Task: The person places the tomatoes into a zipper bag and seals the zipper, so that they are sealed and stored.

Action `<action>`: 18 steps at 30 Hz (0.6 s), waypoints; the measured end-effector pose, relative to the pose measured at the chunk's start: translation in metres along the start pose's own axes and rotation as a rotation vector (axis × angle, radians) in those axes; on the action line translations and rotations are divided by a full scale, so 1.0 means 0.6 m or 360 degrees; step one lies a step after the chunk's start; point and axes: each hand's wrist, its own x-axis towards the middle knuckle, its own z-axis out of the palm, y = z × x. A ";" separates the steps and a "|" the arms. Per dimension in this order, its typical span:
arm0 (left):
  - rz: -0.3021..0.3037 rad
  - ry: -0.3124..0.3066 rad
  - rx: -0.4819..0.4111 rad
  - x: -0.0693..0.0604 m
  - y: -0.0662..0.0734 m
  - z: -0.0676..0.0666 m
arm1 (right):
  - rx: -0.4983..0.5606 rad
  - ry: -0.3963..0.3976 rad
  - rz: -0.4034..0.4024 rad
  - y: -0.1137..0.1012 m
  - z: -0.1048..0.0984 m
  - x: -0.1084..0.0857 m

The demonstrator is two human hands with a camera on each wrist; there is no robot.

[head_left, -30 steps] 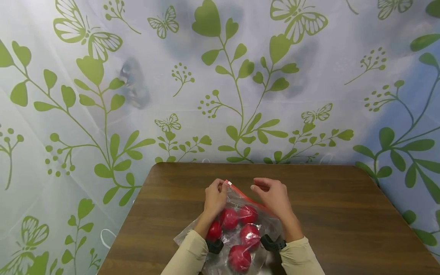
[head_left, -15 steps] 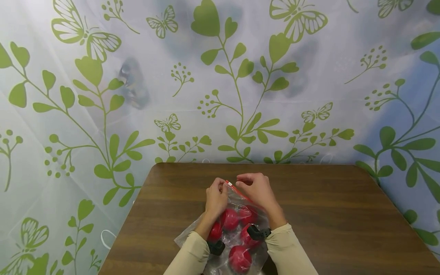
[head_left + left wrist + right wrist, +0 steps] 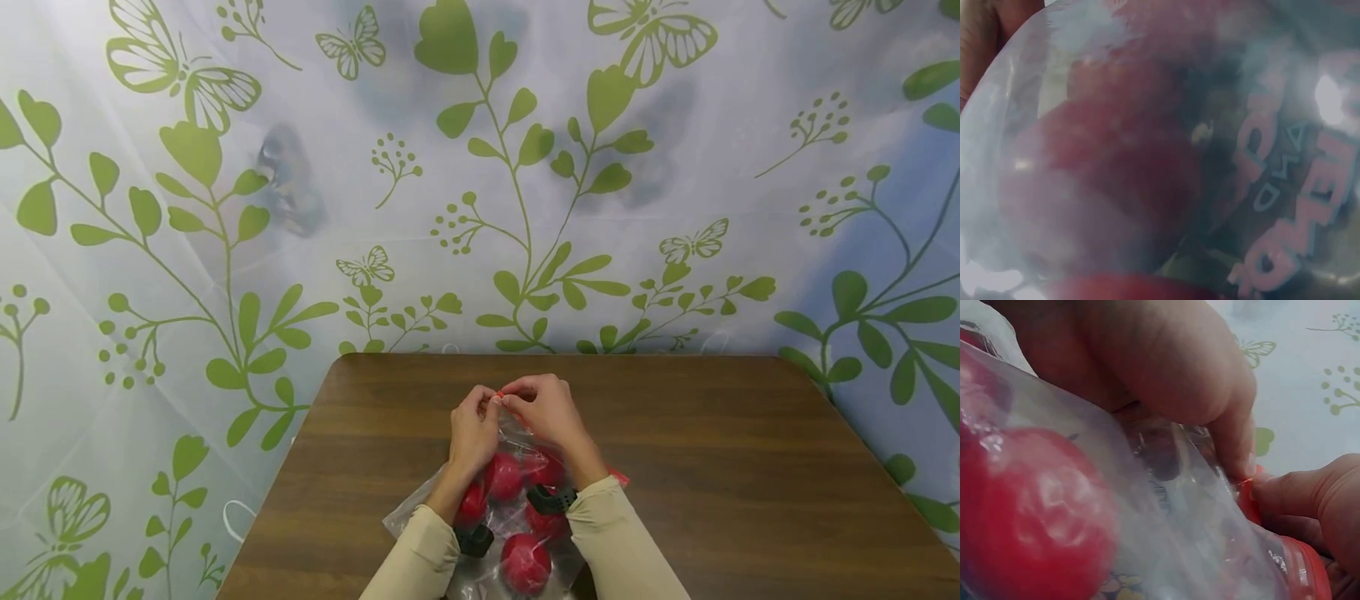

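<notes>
A clear plastic zip bag (image 3: 480, 577) lies on the table, filled with several round red balls (image 3: 527, 564). My left hand (image 3: 472, 432) pinches the bag's upper corner. Close against it, my right hand (image 3: 549, 415) pinches the end of the bag's red zip strip (image 3: 1247, 499) between thumb and forefinger. The white slider tab is hidden behind the fingers. In the right wrist view a shiny red ball (image 3: 1038, 519) shows through the plastic. Pink printed letters (image 3: 1260, 128) cover part of the bag in the left wrist view, with blurred red balls behind the film.
The brown wooden table (image 3: 705, 467) extends on both sides of the bag. Behind it hangs a pale curtain (image 3: 480, 217) printed with green leaves and butterflies. Dark bands (image 3: 551, 500) circle both wrists.
My right hand has moved left along the zip strip to meet the left hand, and its fingers have come together on the strip. The left hand keeps its place at the corner.
</notes>
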 end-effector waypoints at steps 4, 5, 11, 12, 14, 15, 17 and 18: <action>-0.0020 0.0025 -0.0030 0.000 0.002 0.000 | 0.0000 0.0001 0.0014 0.003 0.003 0.000; -0.0028 0.0031 -0.0040 0.000 0.002 0.000 | 0.0004 0.0001 0.0013 0.002 0.004 0.000; -0.0082 0.0044 -0.0116 0.001 0.004 0.004 | -0.0010 0.0024 0.0010 -0.001 0.001 -0.002; -0.0091 0.0046 -0.0123 0.001 0.005 0.004 | -0.0016 0.0027 0.0014 -0.002 0.000 -0.003; -0.0099 0.0057 -0.0136 0.001 0.006 0.005 | -0.0024 0.0027 0.0016 -0.003 -0.001 -0.005; -0.0103 0.0064 -0.0146 0.000 0.007 0.006 | -0.0027 0.0026 0.0021 -0.003 -0.002 -0.006; -0.0113 0.0076 -0.0165 -0.001 0.007 0.007 | -0.0032 0.0018 0.0038 -0.002 -0.004 -0.011; -0.0120 0.0081 -0.0175 -0.001 0.007 0.008 | -0.0035 0.0012 0.0047 -0.001 -0.005 -0.013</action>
